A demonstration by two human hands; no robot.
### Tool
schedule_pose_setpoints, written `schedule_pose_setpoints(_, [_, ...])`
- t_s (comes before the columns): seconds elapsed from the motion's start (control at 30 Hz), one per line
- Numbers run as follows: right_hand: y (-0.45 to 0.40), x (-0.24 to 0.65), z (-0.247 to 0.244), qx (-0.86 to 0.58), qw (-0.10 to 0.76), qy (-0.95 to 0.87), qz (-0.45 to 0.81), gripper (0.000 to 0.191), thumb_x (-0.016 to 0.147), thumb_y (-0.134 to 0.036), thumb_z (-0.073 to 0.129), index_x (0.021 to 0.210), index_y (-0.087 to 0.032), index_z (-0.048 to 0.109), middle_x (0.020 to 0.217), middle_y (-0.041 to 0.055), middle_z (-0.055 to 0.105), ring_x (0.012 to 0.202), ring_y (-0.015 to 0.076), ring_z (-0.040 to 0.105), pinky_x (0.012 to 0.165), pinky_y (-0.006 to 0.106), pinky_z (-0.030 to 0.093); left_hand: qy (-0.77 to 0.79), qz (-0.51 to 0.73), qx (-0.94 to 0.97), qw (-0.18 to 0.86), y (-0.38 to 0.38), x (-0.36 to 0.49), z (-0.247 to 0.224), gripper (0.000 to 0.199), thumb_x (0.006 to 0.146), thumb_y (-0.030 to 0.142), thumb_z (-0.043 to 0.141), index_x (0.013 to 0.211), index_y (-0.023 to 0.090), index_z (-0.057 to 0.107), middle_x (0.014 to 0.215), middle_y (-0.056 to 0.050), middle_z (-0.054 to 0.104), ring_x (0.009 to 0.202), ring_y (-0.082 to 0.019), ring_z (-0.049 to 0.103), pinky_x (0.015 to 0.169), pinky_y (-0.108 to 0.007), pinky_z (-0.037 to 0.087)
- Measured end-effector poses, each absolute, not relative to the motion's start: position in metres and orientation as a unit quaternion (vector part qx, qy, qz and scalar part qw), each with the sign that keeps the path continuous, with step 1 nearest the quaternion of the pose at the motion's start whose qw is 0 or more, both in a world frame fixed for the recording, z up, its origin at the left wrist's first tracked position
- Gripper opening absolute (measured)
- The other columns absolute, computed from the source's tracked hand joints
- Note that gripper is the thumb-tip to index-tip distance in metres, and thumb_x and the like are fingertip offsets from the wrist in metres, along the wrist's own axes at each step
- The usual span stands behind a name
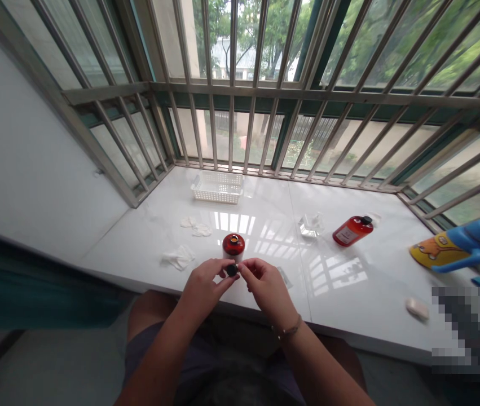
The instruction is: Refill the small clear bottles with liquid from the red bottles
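A small black bottle cap [232,270] is pinched between the thumb and fingers of my left hand [206,285]. Close against its right side are the closed fingertips of my right hand [263,282]; whether they grip the cap or some small piece at its edge, I cannot tell. Just beyond my hands an uncapped red bottle [233,246] stands upright on the white ledge, its neck open at the top. The lower part of this bottle is hidden behind my fingers.
Another red bottle [353,231] with a black cap lies at the right. Crumpled tissues [178,257], a white basket [218,189], a clear plastic packet [311,225], a blue and yellow jug [463,245] and a pale bar [417,309] are on the ledge. Barred windows [260,96] stand behind.
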State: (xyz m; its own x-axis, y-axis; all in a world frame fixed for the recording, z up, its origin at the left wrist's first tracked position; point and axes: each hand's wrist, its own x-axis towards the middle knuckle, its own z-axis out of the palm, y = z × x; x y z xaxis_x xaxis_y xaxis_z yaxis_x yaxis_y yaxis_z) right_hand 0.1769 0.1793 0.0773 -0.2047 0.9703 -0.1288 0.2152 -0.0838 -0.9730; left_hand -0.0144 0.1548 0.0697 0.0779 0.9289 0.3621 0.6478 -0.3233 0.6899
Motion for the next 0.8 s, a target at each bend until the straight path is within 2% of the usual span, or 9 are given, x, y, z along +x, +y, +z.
schedule_pose_setpoints(0.13, [0.176, 0.175, 0.078, -0.517, 0.384, -0.576, 0.504, 0.037, 0.096, -0.058, 0.070, 0.099, -0.023, 0.081, 0.088, 0.0049, 0.079, 0.066, 0.0184, 0.062, 0.061, 0.031, 0.050, 0.568, 0.402, 0.693, 0.191, 0.155, -0.011, 0.066, 0.021, 0.095, 0.032, 0.080, 0.114, 0.024, 0.079, 0.093, -0.003, 0.080, 0.077, -0.018, 0.074, 0.072, -0.028, 0.062])
schedule_pose_setpoints(0.33, [0.173, 0.174, 0.077, -0.508, 0.405, -0.528, 0.547, 0.043, 0.094, -0.063, 0.072, 0.105, -0.022, 0.081, 0.082, 0.0041, 0.076, 0.065, 0.0184, 0.062, 0.063, 0.032, 0.051, 0.584, 0.404, 0.668, 0.223, 0.155, -0.007, 0.071, 0.021, 0.092, 0.034, 0.082, 0.112, 0.027, 0.081, 0.092, -0.001, 0.081, 0.077, -0.018, 0.074, 0.078, -0.030, 0.062])
schedule_pose_setpoints(0.47, [0.171, 0.174, 0.075, -0.515, 0.442, -0.511, 0.528, 0.045, 0.094, -0.065, 0.071, 0.106, -0.022, 0.079, 0.075, 0.0022, 0.071, 0.066, 0.0188, 0.063, 0.063, 0.031, 0.053, 0.600, 0.415, 0.629, 0.269, 0.154, -0.003, 0.075, 0.024, 0.089, 0.037, 0.085, 0.110, 0.028, 0.082, 0.089, 0.001, 0.082, 0.076, -0.019, 0.074, 0.080, -0.032, 0.062])
schedule_pose_setpoints(0.6, [0.166, 0.174, 0.074, -0.519, 0.474, -0.517, 0.489, 0.044, 0.097, -0.064, 0.069, 0.107, -0.021, 0.075, 0.090, 0.0060, 0.077, 0.070, 0.0184, 0.066, 0.067, 0.032, 0.056, 0.605, 0.431, 0.595, 0.306, 0.154, 0.000, 0.076, 0.023, 0.087, 0.037, 0.086, 0.108, 0.028, 0.083, 0.088, 0.001, 0.083, 0.077, -0.020, 0.075, 0.080, -0.032, 0.062])
schedule_pose_setpoints(0.8, [0.158, 0.174, 0.072, -0.511, 0.497, -0.562, 0.420, 0.033, 0.103, -0.054, 0.065, 0.107, -0.023, 0.075, 0.094, 0.0073, 0.079, 0.080, 0.0215, 0.073, 0.073, 0.034, 0.059, 0.594, 0.439, 0.588, 0.329, 0.154, 0.002, 0.073, 0.021, 0.088, 0.038, 0.085, 0.107, 0.028, 0.083, 0.089, 0.001, 0.083, 0.079, -0.020, 0.075, 0.078, -0.031, 0.061])
